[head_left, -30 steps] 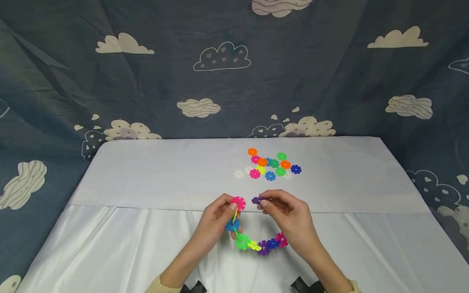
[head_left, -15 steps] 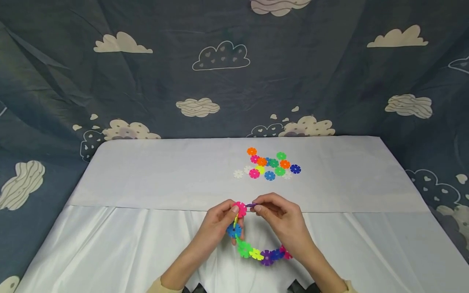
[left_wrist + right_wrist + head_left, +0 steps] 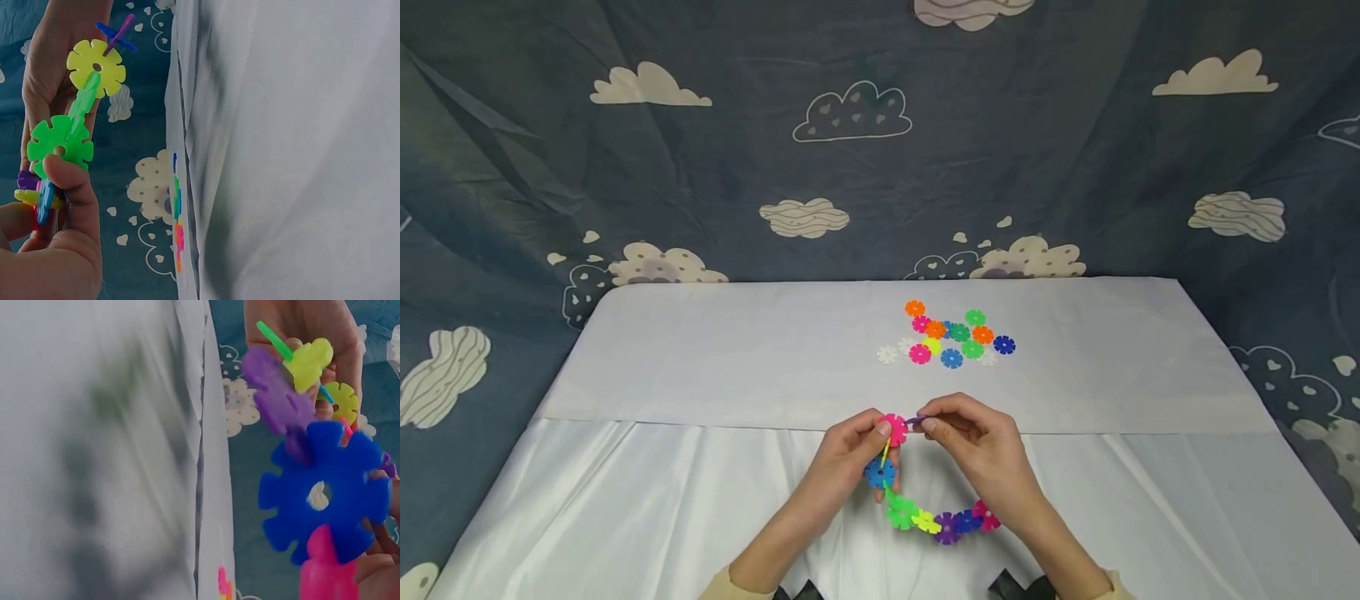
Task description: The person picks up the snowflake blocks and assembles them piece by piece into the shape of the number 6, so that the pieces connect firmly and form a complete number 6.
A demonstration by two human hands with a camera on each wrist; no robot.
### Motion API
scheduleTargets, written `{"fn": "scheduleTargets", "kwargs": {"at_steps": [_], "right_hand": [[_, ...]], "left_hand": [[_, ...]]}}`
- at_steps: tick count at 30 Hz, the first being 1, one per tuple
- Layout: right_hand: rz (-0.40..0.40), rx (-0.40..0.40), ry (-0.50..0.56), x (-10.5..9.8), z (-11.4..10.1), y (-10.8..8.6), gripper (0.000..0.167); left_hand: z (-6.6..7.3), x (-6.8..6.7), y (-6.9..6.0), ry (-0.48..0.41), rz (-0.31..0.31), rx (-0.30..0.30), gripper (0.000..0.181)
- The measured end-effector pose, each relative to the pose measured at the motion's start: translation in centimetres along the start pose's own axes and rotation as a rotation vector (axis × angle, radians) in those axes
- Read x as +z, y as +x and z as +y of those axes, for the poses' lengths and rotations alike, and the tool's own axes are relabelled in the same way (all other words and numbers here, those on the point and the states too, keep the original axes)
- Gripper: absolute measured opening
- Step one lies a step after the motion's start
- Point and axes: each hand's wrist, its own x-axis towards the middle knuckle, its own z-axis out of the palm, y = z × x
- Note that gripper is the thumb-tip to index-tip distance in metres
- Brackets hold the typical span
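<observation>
A curved chain of notched flower discs hangs between the hands in the head view, with a blue disc (image 3: 880,472), a green disc (image 3: 902,512) and a purple disc (image 3: 947,528) in it. My left hand (image 3: 844,454) pinches the pink disc (image 3: 894,429) at the chain's upper left end. My right hand (image 3: 988,450) pinches a purple disc (image 3: 916,420), seen edge-on, against the pink disc's right side. In the right wrist view a large blue disc (image 3: 356,506) hangs close to the camera.
Loose discs lie in a group farther back on the white table (image 3: 715,358), among them an orange disc (image 3: 915,308), a dark blue disc (image 3: 1004,345) and a white disc (image 3: 887,355). A dark cloth with clouds (image 3: 1045,167) hangs behind the table.
The right hand has moved left, bringing its purple disc from apart to against the pink disc. The left hand and the chain have shifted slightly right and down.
</observation>
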Motion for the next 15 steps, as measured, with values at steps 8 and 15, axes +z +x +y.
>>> {"fn": "scheduleTargets", "kwargs": {"at_steps": [8, 15], "right_hand": [[0.024, -0.072, -0.001, 0.23, 0.12, -0.12, 0.011], [-0.008, -0.056, -0.013, 0.06, 0.32, 0.05, 0.009]], "left_hand": [[0.13, -0.02, 0.02, 0.022, 0.008, 0.014, 0.043], [0.27, -0.06, -0.05, 0.024, 0.001, -0.007, 0.044]]}}
